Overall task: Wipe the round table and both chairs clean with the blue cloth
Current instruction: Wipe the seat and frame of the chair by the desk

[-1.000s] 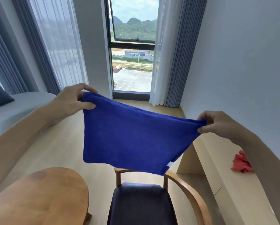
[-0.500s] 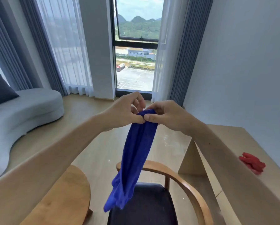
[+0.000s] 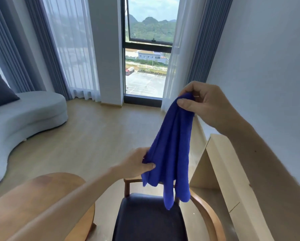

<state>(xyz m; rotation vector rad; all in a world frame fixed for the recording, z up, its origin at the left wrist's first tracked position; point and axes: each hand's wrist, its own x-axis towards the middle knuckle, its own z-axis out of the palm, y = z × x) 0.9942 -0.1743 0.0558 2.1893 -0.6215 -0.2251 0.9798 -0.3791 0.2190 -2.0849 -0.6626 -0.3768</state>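
Note:
The blue cloth [image 3: 170, 150] hangs folded in the air above a chair. My right hand [image 3: 203, 105] pinches its top end, up high. Lower down, my left hand [image 3: 137, 164] grips the cloth's left edge between thumb and fingers. Below the cloth stands a wooden armchair [image 3: 206, 211] with a dark seat pad [image 3: 149, 221]. The round wooden table [image 3: 46, 186] shows at the bottom left, partly hidden by my left forearm. Only one chair is in view.
A light wooden desk [image 3: 224, 173] runs along the white wall on the right. A curved grey sofa [image 3: 24, 117] with a dark cushion stands at the left. Curtains and a tall window are straight ahead, with open wooden floor [image 3: 93, 136] between.
The cloth was first spread wide between both hands, then the hands met at its top. Now my left hand has slid down to the lower edge while my right hand keeps the top and has moved right.

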